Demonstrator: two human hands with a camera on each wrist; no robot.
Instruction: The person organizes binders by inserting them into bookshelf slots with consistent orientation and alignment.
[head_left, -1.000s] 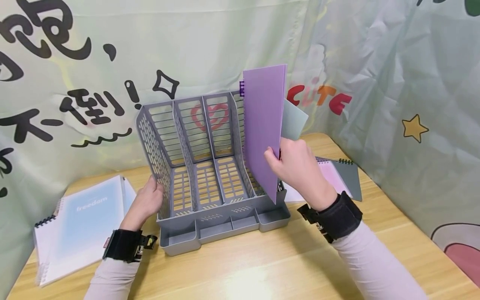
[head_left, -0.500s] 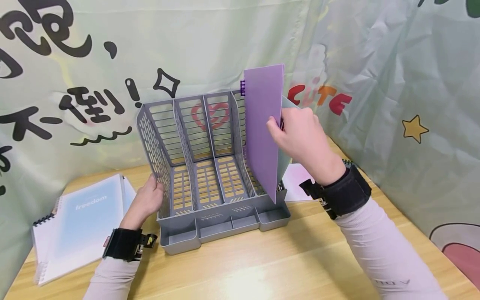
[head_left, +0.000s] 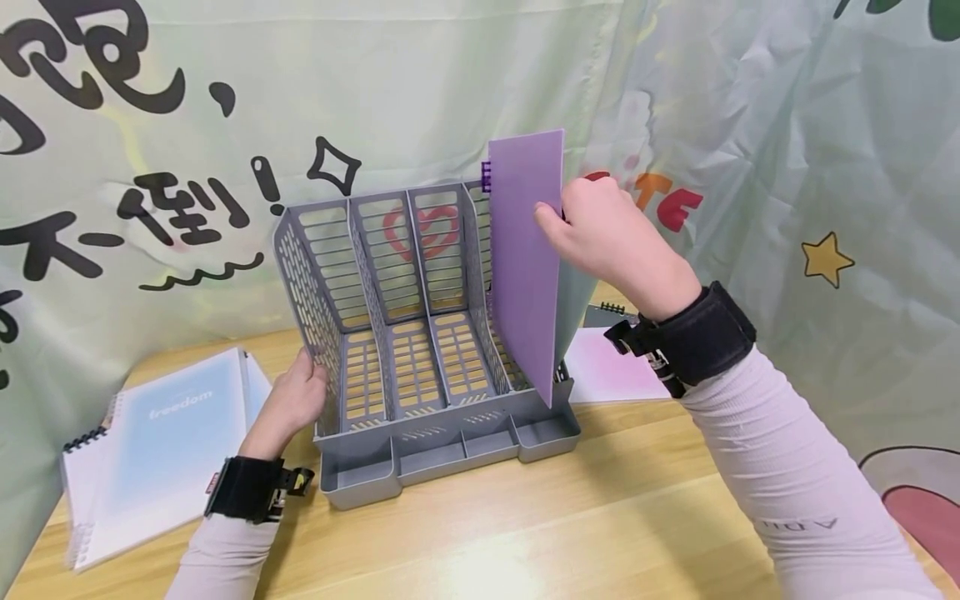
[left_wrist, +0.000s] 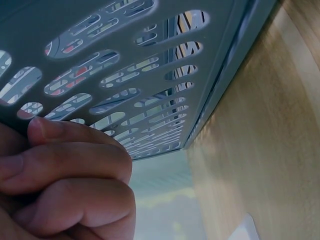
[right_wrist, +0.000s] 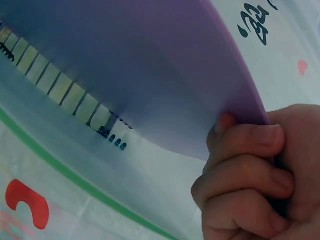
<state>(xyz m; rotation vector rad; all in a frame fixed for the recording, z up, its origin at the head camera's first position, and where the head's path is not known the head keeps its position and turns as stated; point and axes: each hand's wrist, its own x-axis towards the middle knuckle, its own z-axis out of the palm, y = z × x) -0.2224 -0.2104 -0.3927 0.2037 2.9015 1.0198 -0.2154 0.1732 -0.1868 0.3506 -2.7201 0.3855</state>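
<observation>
A grey file organizer (head_left: 442, 421) with upright dividers stands on the table. My left hand (head_left: 297, 396) grips its left side wall near the front; in the left wrist view the curled fingers (left_wrist: 85, 175) lie against the slotted wall (left_wrist: 125, 100). In the rightmost slot a purple spiral notebook (head_left: 525, 250) stands upright, its coil toward the back. My right hand (head_left: 618, 237) pinches the upper part of its front edge, thumb on the left face. Just right of it, a pale green notebook (head_left: 576, 304) is partly hidden; its green edge (right_wrist: 95, 185) shows in the right wrist view.
Spiral notebooks, the top one blue and white (head_left: 176, 433), lie stacked left of the organizer. A pink and white notebook (head_left: 615, 367) and a dark grey one (head_left: 603, 317) lie at the right. A printed cloth (head_left: 420, 83) hangs behind the table.
My right hand has slid up the purple notebook's front edge. The pale green notebook beside it has swung to a more upright stand. My left hand has stayed on the organizer.
</observation>
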